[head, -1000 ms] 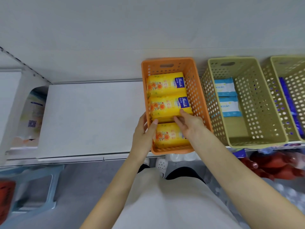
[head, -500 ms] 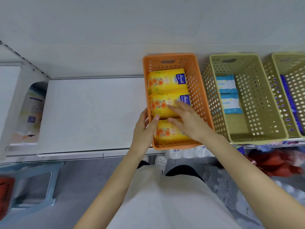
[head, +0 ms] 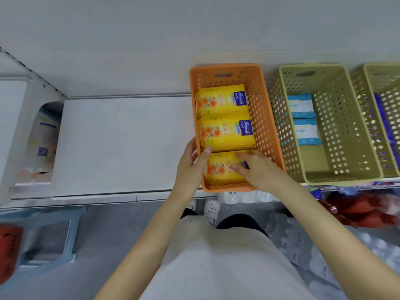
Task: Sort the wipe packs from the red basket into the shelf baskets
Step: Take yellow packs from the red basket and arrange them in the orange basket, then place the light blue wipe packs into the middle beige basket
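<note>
An orange shelf basket (head: 223, 69) holds three yellow wipe packs in a row: a far pack (head: 220, 102), a middle pack (head: 225, 133) and a near pack (head: 217, 169). My left hand (head: 190, 167) grips the basket's left wall, thumb over the rim and fingers outside. My right hand (head: 257, 169) rests on the near pack with its fingers laid across the top. The red basket (head: 8, 252) shows only as a blurred edge at the lower left.
Right of the orange basket stands a green basket (head: 311, 69) with two blue-and-white packs (head: 302, 106), then another green basket (head: 381, 69) with dark blue packs. The white shelf (head: 121, 144) stretches left. A grey-blue stool (head: 47, 241) stands on the floor.
My right hand has slid back from the middle pack onto the near pack. The left hand has stayed on the basket's left wall.
</note>
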`<state>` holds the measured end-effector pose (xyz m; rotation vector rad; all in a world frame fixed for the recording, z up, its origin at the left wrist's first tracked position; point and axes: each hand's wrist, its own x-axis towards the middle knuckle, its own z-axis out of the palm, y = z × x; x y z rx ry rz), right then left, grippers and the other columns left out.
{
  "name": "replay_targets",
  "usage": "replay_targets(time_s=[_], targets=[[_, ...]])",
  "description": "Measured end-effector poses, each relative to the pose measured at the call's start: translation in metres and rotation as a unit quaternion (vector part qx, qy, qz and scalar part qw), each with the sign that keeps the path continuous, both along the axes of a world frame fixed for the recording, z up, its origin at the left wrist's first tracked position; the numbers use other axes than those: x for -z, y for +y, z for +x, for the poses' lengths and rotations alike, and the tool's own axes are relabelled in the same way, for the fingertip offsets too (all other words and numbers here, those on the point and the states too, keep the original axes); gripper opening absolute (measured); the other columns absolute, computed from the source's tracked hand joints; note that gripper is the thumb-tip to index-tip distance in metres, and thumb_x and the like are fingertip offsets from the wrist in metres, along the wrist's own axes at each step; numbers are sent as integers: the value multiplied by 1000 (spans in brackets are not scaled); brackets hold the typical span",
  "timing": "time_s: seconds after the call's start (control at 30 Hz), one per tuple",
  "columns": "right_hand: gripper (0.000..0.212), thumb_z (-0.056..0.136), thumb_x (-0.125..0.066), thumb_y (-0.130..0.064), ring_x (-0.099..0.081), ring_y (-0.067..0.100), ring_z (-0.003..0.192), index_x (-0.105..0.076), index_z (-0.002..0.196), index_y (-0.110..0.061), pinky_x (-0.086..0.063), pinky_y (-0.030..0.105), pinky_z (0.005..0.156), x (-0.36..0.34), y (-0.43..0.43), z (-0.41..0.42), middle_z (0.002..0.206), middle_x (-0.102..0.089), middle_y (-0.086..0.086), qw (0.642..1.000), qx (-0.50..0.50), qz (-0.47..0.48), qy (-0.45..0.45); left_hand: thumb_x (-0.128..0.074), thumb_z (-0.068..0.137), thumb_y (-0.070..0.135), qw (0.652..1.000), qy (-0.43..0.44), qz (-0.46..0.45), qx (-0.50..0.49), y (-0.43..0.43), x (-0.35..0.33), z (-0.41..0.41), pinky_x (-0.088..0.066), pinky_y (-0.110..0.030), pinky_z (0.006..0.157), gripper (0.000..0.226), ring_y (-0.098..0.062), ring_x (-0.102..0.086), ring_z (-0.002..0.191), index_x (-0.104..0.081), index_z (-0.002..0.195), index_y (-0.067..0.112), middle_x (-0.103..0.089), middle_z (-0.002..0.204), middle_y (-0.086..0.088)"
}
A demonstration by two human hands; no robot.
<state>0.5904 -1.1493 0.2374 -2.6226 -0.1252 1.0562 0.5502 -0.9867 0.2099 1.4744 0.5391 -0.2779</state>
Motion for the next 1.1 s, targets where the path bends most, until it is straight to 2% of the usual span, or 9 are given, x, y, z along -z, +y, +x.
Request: replay_targets(time_s=[0.17, 0.33, 0.43, 0.57, 0.7, 0.8, 0.93, 1.0, 1.1], targets=[[58, 97, -41, -47, -29, 24, 140, -31, 148, -21, -24, 28, 109, 0, -2, 12, 154, -28, 7, 994, -43, 31, 95, -51, 92, 43, 1000, -4, 0, -3, 0, 1, 0, -53, -29, 88, 51, -15, -55, 121, -40, 139, 29, -53, 136, 7], [59, 97, -40, -49, -32, 21, 139, -32, 148, -21, -24, 25, 109, -1, -5, 20, 152, -35, 5, 989, -65, 35, 125, -50, 93, 41, 1000, -11, -6, -3, 0, -1, -1, -55, -27, 86, 50, -16, -56, 119, -40, 140, 27, -54, 135, 5], [61, 96, -42, -50, -34, 19, 138, -34, 147, -17, -25, 23, 107, 1, -9, 19, 152, -35, 4, 991, -43, 60, 115, -50, 94, 38, 1000, -10, -19, -12, -1, -4, -1, -56, -21, 79, 48, -14, -59, 115, -41, 139, 25, -56, 132, 5], [63, 95, -42, -52, -37, 21, 136, -36, 146, -16, -29, 28, 107, 3, -13, 14, 150, -39, 5, 994, -34, 72, 78, -51, 93, 41, 999, -2, -6, -37, -4, -8, -4, -55, -15, 69, 40, -10, -61, 108, -48, 130, 28, -59, 125, 6], [61, 95, -43, -50, -39, 19, 135, -38, 145, -17, -31, 28, 106, -7, -23, 13, 148, -42, 3, 992, -54, 105, 51, -51, 95, 39, 996, -8, 38, -77, -4, -10, -15, -56, -31, 85, 36, -14, -63, 109, -55, 127, 24, -63, 123, 2], [57, 94, -46, -47, -38, 16, 135, -39, 144, -20, -29, 30, 111, -20, -28, 16, 149, -41, -1, 983, -54, 165, 56, -47, 98, 34, 990, -2, 15, -143, -7, -17, -31, -57, -25, 80, 33, -9, -65, 104, -58, 125, 19, -66, 118, 0], [46, 95, -51, -34, -41, 10, 132, -46, 140, -23, -32, 25, 108, -38, -19, 12, 143, -45, -7, 962, -47, 265, 55, -48, 98, 31, 972, 3, 10, -233, -12, -24, -56, -55, -32, 89, 34, -14, -64, 107, -58, 126, 16, -65, 119, -3], [44, 95, -52, -31, -40, 6, 131, -46, 139, -25, -31, 23, 108, -46, -6, 8, 141, -46, -9, 952, -68, 297, 32, -49, 98, 29, 960, 0, 16, -280, -11, -28, -70, -54, -32, 90, 32, -15, -65, 106, -59, 124, 15, -66, 117, -3], [50, 93, -55, -36, -36, 7, 134, -43, 140, -28, -27, 26, 113, -49, 23, -1, 143, -44, -10, 940, -142, 307, -34, -50, 97, 27, 942, -14, 56, -332, -1, -35, -95, -52, -32, 91, 24, -18, -65, 107, -62, 117, 20, -67, 114, -2]])
